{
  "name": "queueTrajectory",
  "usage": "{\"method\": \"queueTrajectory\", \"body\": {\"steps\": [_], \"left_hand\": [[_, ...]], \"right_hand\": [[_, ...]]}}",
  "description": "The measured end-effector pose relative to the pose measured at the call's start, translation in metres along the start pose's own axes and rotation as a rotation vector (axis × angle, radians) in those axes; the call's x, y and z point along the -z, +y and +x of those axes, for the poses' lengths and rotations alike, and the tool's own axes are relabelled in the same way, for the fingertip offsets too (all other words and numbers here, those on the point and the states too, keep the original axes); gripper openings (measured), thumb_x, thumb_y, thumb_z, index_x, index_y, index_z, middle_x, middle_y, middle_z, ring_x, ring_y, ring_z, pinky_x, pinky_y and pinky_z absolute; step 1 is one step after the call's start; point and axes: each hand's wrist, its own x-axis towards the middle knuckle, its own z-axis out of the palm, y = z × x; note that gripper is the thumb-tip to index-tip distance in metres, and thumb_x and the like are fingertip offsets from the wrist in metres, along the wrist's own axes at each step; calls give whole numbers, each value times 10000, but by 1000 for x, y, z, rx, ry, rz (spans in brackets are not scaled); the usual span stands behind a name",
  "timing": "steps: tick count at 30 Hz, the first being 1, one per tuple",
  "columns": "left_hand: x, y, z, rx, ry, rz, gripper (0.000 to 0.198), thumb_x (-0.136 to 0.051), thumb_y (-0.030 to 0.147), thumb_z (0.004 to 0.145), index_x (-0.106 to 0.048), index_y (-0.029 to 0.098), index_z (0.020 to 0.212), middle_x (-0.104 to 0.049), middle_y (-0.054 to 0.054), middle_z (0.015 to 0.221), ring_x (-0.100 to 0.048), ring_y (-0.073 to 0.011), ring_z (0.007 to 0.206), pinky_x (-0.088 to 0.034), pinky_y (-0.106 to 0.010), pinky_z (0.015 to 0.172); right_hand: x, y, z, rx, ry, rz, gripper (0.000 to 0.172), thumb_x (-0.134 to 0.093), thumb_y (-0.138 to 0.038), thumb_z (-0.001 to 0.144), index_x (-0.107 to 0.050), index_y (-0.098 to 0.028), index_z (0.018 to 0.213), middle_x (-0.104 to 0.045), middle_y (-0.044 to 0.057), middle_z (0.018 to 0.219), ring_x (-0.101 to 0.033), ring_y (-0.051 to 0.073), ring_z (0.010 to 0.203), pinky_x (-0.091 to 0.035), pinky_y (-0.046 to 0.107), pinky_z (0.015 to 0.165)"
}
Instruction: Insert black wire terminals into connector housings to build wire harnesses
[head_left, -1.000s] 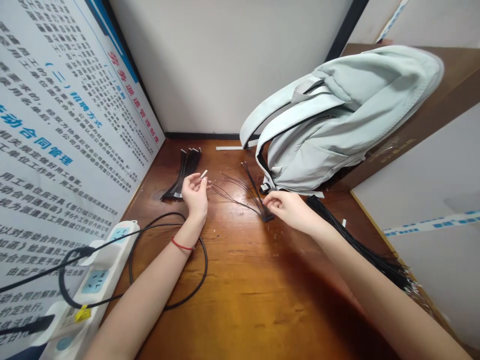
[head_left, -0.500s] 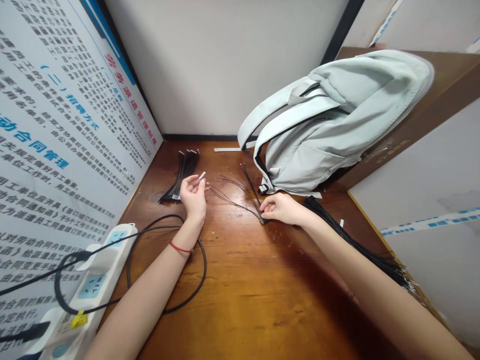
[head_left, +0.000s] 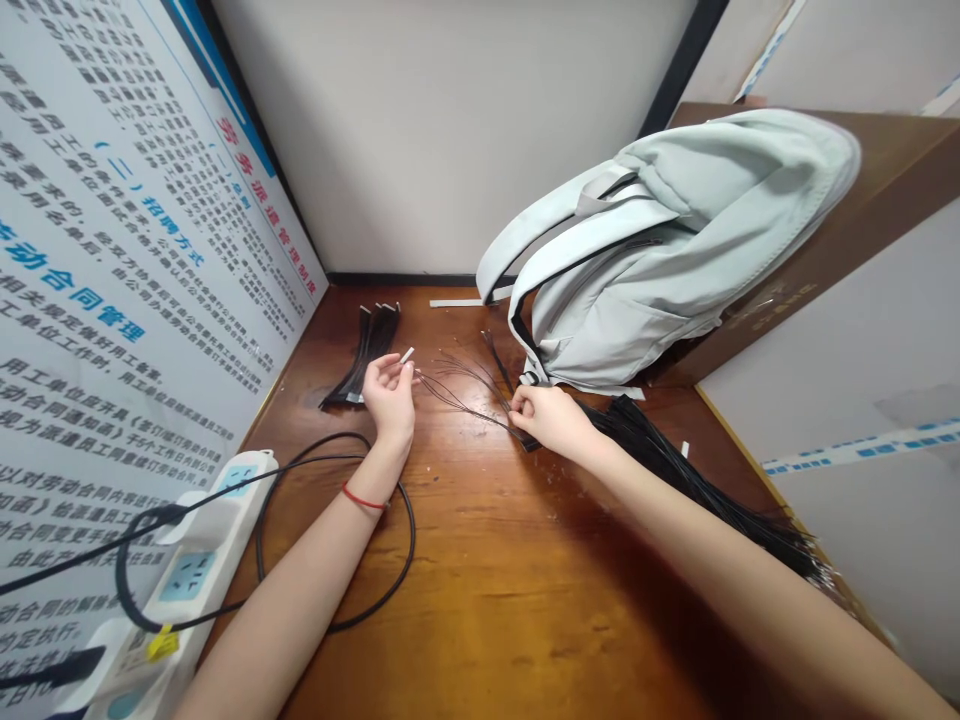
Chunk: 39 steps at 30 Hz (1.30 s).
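My left hand is closed, its thumb and fingertips pinching the ends of several thin dark wires. A small white strip sticks up from its fingers. These wires run right across the table to my right hand, which is pinched shut on them near a short black end piece. More thin wire ends fan out loosely between the hands, on the far side. Just behind my left hand lies a bundle of flat black cables with pale ends. The right fingertips partly hide what they grip.
A pale green backpack leans against a brown cardboard box. At the right lies a long bundle of black wires. A white power strip and a looped black cable are at the left. A printed board stands alongside.
My right hand has shifted slightly left along the wires, its fingers bunched closer together. My left hand stays nearly in place, still holding the wire ends.
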Motion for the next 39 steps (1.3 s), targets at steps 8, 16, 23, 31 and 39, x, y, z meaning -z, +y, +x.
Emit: {"method": "queueTrajectory", "body": {"steps": [8,16,23,31,39], "left_hand": [[0,0,1,11,-8,4,247,-647,237,676,-517,158,871,-604,-13,745,-630,-114,641,-543,-251,602],[0,-2,1,21,-13,-16,244,-652,234,676,-523,158,868,-607,-13,735,-634,-116,647,-544,-242,594],[-1,0,1,18,-17,-10,248,-654,238,677,-520,155,869,-613,-19,740,-642,-128,664,-545,-252,601],[-2,-1,1,12,-7,-12,237,-648,233,673,-520,158,858,-604,-13,729,-635,-119,647,-541,-242,586],[-2,-2,2,29,4,-20,249,-660,241,667,-533,161,866,-608,-11,732,-638,-117,645,-537,-229,574]], "right_hand": [[-15,2,27,156,12,58,116,-551,-84,733,-634,-159,704,-618,13,642,-548,123,585,-406,235,613],[-13,-19,48,130,-39,30,142,-547,-73,759,-630,-168,694,-666,42,681,-610,148,661,-421,233,645],[-28,-44,65,75,16,-75,107,-570,-238,822,-617,-142,816,-674,134,902,-637,233,853,-441,289,710],[-37,-55,70,114,40,-65,158,-421,-111,865,-551,-66,941,-629,223,973,-609,258,902,-434,323,762],[-42,-41,73,193,264,552,184,-416,-254,856,-580,-180,895,-604,4,729,-570,133,702,-440,243,690]]}}
